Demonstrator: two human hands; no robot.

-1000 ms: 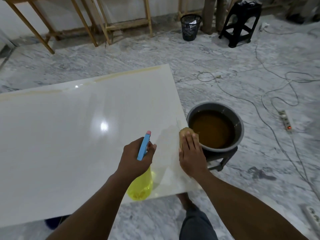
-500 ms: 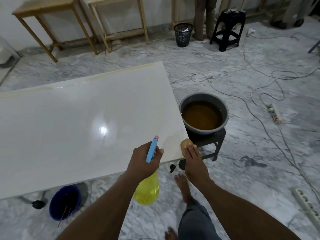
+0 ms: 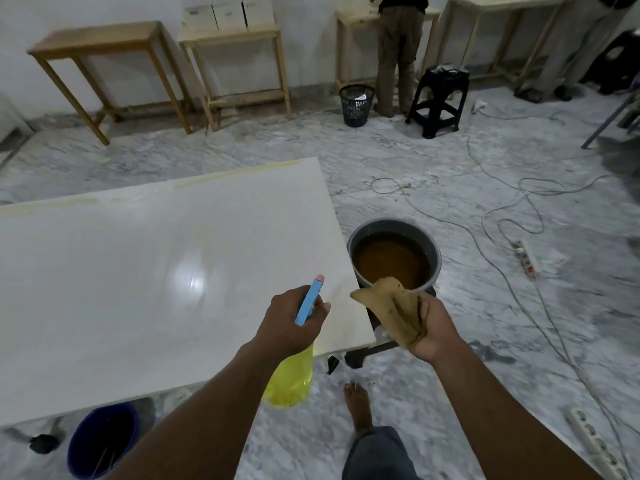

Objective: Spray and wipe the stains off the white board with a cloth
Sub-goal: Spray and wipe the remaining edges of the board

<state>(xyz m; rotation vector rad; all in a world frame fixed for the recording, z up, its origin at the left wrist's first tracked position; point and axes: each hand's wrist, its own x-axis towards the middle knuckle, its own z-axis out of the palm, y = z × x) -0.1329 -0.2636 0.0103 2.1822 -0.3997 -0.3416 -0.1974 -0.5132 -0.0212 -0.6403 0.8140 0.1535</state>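
Note:
The white board (image 3: 145, 282) lies flat and glossy across the left half of the view, with a yellowish stain strip along its far edge. My left hand (image 3: 291, 323) grips a yellow spray bottle (image 3: 291, 379) with a blue trigger head, held over the board's near right corner. My right hand (image 3: 436, 330) is palm up, just off the board's right edge, holding a crumpled brownish cloth (image 3: 394, 306). The cloth hangs in the air in front of the basin.
A grey basin (image 3: 394, 258) of brown water sits on a low black stand right of the board. A blue bucket (image 3: 104, 441) stands under the board. Cables and power strips (image 3: 526, 258) cross the marble floor. My bare foot (image 3: 358, 407) is below. A person stands at far tables.
My right hand has lifted the cloth off the board's corner and turned palm up. The view has pulled back and risen; the spray bottle stays in my left hand.

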